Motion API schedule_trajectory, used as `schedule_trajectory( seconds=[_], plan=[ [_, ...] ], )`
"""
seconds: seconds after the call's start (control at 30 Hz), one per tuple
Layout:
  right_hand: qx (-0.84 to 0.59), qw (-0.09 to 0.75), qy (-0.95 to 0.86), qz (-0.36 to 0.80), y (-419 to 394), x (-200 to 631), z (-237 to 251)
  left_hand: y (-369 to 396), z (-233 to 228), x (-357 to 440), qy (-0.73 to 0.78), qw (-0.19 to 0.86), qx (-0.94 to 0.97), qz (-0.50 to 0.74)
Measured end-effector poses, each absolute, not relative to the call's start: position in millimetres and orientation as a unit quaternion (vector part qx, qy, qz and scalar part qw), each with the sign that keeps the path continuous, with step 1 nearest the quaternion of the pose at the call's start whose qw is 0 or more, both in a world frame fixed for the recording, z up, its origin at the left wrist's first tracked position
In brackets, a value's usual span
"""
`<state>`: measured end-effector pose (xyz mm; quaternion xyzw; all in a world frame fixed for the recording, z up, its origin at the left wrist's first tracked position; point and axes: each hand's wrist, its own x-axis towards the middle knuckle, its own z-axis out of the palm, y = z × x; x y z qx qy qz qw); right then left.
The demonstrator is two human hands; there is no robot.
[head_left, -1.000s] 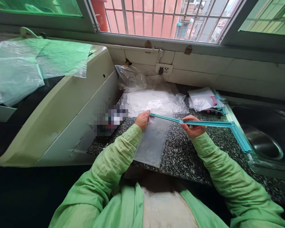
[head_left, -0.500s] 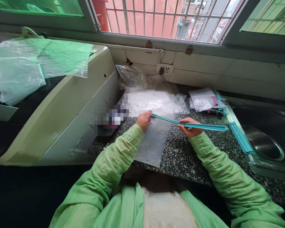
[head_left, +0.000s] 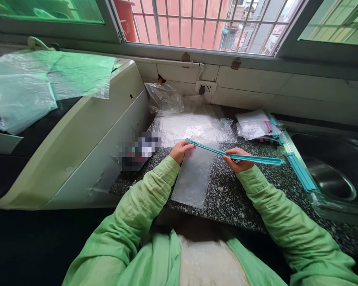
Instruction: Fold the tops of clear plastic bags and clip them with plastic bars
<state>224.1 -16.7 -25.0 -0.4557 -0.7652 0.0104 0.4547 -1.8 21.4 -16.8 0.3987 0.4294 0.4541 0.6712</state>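
Note:
A long, thin teal bag sealing clip [head_left: 208,147] is held across the upper part of a clear plastic bag [head_left: 192,180]. My left hand [head_left: 181,151] pinches the clip near its left end, by the bag's upper left edge; whether the fingers also grip the bag, I cannot tell. My right hand [head_left: 238,159] is closed around the clip near its middle, with the right part sticking out past the fingers. The bag hangs or lies below the clip, over the front of the speckled counter [head_left: 235,198].
Behind my hands lies a spread of clear plastic bags [head_left: 185,123]. Bags with pink and teal clips [head_left: 253,123] sit at the back right. More teal clips [head_left: 300,172] rest along the rim of the sink [head_left: 331,167]. A cream-coloured machine [head_left: 107,131] borders the counter's left side.
My left fingers have shifted slightly on the clip, so its round left end now shows above them. The clip has moved a little left; the right hand has barely moved.

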Motion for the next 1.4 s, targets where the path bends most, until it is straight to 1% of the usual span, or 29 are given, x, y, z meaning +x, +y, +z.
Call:
schedule_trajectory(
  seconds=[0.17,0.33,0.5,0.8,1.13,1.4],
  plan=[
    [-0.456,0.481,-0.749,0.001,-18,225,-22,22,-17,-2,0.434,0.654,0.428,0.449],
    [-0.52,0.527,-0.672,-0.02,-16,230,-21,19,-17,-1,0.405,0.658,0.455,0.442],
    [-0.539,0.509,-0.67,-0.03,-10,229,-30,17,-17,-2,0.359,0.67,0.476,0.442],
    [-0.479,0.463,-0.746,0.006,-11,219,-36,18,-20,-3,0.332,0.666,0.5,0.443],
    [-0.473,0.473,-0.743,-0.002,-17,219,-34,18,-21,-3,0.357,0.656,0.515,0.421],
    [-0.465,0.476,-0.746,0.017,-18,217,-33,19,-24,0,0.379,0.714,0.417,0.415]
  ],
)
